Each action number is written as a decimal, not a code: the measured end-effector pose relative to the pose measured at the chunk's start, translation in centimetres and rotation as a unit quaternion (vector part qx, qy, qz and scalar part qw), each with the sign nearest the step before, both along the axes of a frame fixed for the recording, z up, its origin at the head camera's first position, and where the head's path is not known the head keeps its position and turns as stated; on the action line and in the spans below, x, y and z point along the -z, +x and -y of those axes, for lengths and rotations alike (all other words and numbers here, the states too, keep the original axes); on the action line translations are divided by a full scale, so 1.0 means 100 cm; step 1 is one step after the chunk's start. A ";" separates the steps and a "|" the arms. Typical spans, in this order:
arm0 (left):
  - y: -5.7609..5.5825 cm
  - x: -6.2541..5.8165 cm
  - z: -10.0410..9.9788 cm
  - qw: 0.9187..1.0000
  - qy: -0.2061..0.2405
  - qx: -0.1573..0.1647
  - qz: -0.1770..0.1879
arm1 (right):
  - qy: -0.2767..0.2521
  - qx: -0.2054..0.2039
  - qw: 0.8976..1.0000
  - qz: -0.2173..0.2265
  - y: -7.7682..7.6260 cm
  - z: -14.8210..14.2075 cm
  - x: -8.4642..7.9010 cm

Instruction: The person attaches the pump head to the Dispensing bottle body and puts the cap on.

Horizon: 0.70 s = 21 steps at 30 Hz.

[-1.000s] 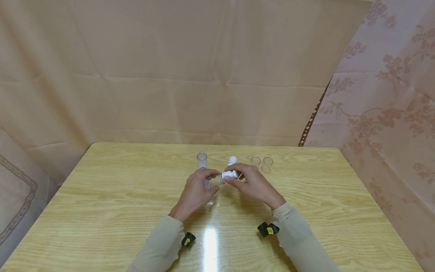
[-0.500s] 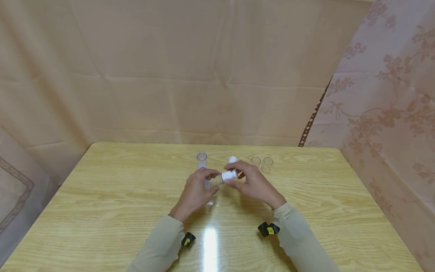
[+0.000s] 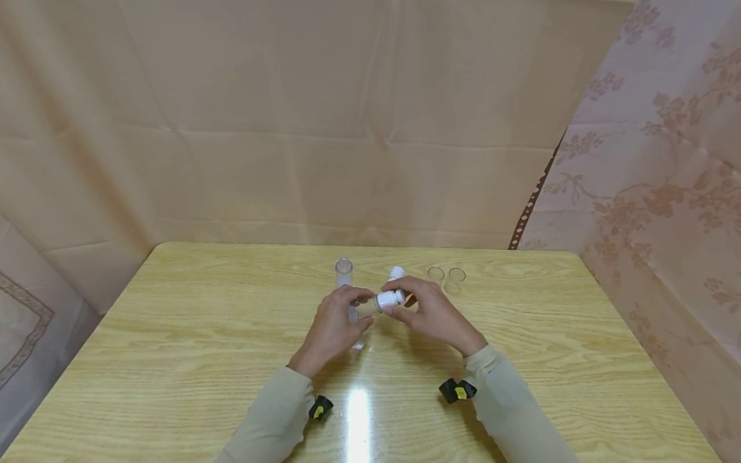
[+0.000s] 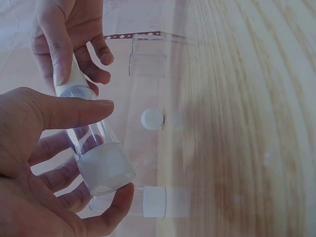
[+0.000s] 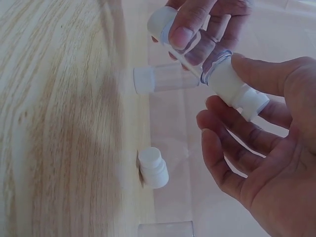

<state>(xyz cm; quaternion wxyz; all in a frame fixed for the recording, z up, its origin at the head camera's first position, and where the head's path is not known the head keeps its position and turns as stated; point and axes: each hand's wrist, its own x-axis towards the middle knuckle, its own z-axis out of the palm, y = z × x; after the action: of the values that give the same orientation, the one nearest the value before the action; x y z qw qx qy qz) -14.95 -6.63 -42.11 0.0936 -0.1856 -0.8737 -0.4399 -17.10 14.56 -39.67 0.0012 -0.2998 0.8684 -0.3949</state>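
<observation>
Clasped, left grip (image 3: 336, 321): clear tube (image 4: 102, 132). Pinched, right grip (image 3: 433, 314): white bottle (image 3: 389, 299), apparently part-inserted. Outside tubes, one o'clock: second bottle (image 3: 396, 273).

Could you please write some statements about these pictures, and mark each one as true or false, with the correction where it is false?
1. The left grip holds a clear tube, the right grip a white part. True.
2. The white part is far away from the held tube. False: they meet at the tube's end.
3. A second tube stands on the table. True.
4. The second tube has its white end up. False: its white end is down.
5. Three clear cups are on the table. False: two clear cups are seen.
</observation>
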 end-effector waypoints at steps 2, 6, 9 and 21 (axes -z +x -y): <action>0.000 0.000 0.000 1.000 -0.001 0.000 0.000 | 0.002 0.002 1.000 0.007 0.000 0.000 0.000; 0.000 0.000 0.000 1.000 -0.003 0.000 0.001 | 0.003 0.007 1.000 0.014 0.000 0.000 -0.001; 0.000 0.000 0.000 1.000 -0.004 -0.001 0.001 | 0.004 0.011 1.000 0.013 0.000 0.000 0.000; 0.000 0.000 0.000 1.000 0.001 -0.001 -0.002 | 0.002 0.011 1.000 0.000 0.000 -0.001 0.000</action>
<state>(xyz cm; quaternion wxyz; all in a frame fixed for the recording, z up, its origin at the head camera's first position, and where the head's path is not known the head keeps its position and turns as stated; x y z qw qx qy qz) -14.92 -6.59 -42.13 0.0961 -0.1852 -0.8732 -0.4404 -17.12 14.67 -39.62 -0.0024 -0.2906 0.8724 -0.3929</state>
